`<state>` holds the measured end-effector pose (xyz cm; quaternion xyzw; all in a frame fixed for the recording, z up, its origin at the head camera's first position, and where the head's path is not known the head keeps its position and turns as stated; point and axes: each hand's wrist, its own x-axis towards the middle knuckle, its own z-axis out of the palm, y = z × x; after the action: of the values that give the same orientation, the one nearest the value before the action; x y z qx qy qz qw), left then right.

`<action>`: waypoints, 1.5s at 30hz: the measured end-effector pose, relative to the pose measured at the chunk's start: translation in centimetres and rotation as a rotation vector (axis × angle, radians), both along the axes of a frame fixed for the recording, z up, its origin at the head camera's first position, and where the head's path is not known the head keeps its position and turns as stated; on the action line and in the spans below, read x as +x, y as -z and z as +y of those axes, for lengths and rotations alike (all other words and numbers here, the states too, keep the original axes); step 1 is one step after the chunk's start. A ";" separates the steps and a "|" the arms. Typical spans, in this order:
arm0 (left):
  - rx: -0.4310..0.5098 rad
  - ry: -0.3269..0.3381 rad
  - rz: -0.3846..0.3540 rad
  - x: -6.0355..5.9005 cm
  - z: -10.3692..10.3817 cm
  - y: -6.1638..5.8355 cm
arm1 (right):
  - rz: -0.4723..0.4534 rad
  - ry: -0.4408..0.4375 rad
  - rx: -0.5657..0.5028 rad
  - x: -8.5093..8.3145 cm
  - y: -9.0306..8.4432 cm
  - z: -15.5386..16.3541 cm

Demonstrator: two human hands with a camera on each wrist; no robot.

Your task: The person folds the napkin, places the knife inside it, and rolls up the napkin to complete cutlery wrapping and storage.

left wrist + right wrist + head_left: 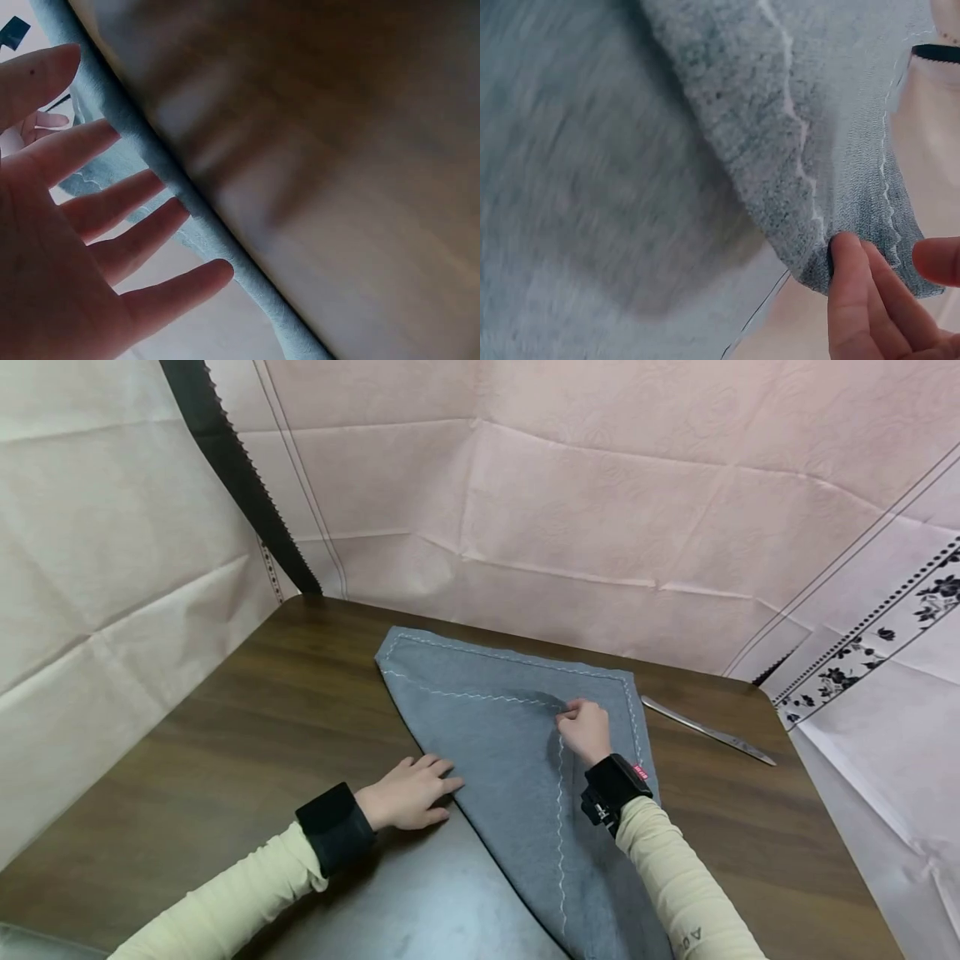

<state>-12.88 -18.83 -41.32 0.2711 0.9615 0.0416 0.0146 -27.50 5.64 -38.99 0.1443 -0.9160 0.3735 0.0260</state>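
Note:
A grey cloth (495,735) with white zigzag stitching lies on the dark wooden table (247,727), one corner folded over toward the middle. My right hand (583,727) pinches that folded corner (832,262) between thumb and fingers. My left hand (408,792) lies flat with straight fingers on the table, fingertips at the cloth's folded left edge (180,202). In the left wrist view the palm (67,247) is spread with fingers apart beside the cloth edge.
A long metal blade-like tool (708,731) lies on the table at the back right. Pinkish and white sheets (600,502) hang as walls around the table; a flowered sheet (877,652) drapes at the right.

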 end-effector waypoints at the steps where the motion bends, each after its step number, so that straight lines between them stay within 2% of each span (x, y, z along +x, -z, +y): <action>1: -0.006 0.000 -0.003 -0.2 0.1 0.0 | 0.006 0.010 0.004 -0.2 -0.1 0.2; 13: -0.029 -0.038 -0.067 -2.1 1.5 -0.1 | 0.033 0.065 0.060 -3.1 -0.5 2.5; 24: -0.073 -0.059 -0.112 -3.4 2.9 -0.8 | 0.055 0.123 0.086 -4.8 -0.5 4.7; 31: -0.094 -0.074 -0.126 -4.1 3.5 -0.4 | 0.032 0.166 0.084 -5.8 0.0 6.4; 38: -0.081 -0.075 -0.129 -4.8 3.8 -0.1 | 0.012 0.218 0.114 -7.2 -0.9 7.8; 41: -0.079 -0.084 -0.130 -5.1 3.9 -0.1 | -0.026 0.177 0.106 -9.1 0.0 9.0; 43: -0.075 -0.094 -0.136 -5.3 3.9 -0.1 | -0.021 0.094 0.075 -10.9 1.8 10.2; 45: -0.068 -0.102 -0.145 -5.5 3.9 -0.1 | -0.050 0.025 0.085 -11.6 2.7 10.6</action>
<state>-18.36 -14.94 -41.17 0.2173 0.9714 0.0293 0.0910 -39.06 16.23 -41.66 0.1242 -0.9331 0.3376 0.0018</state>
